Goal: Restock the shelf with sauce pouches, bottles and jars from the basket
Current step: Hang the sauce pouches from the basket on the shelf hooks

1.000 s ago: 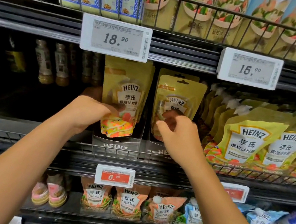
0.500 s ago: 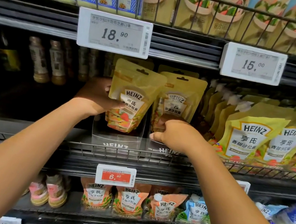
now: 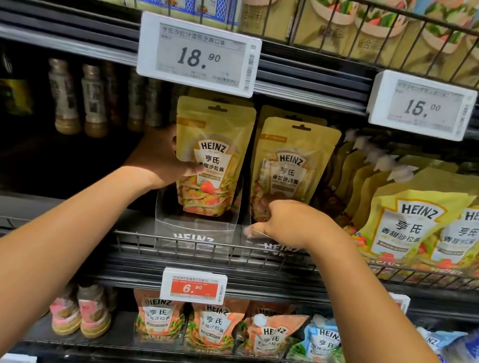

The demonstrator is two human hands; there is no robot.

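Straightened since half a second ago, the left pouch [image 3: 215, 146] now stands upright at centre frame instead of leaning, its foot inside a clear holder [image 3: 192, 230] on the middle shelf. The left hand [image 3: 156, 162] holds it by its left edge, thumb laid across the printed front, fingers hidden behind. Just to the right, the right pouch [image 3: 292, 164] stands upright with another of its kind behind it. The right hand [image 3: 285, 223] stays at that pouch's foot, knuckles toward the camera and fingers curled; whether they grip the pouch cannot be told. A wire rail [image 3: 159, 245] runs along the shelf front below both hands. Spouted yellow pouches [image 3: 407, 220] fill the right of the shelf, and brown bottles [image 3: 66, 97] stand in the dark at left. An 18.90 price tag [image 3: 198, 55] hangs above the left pouch.
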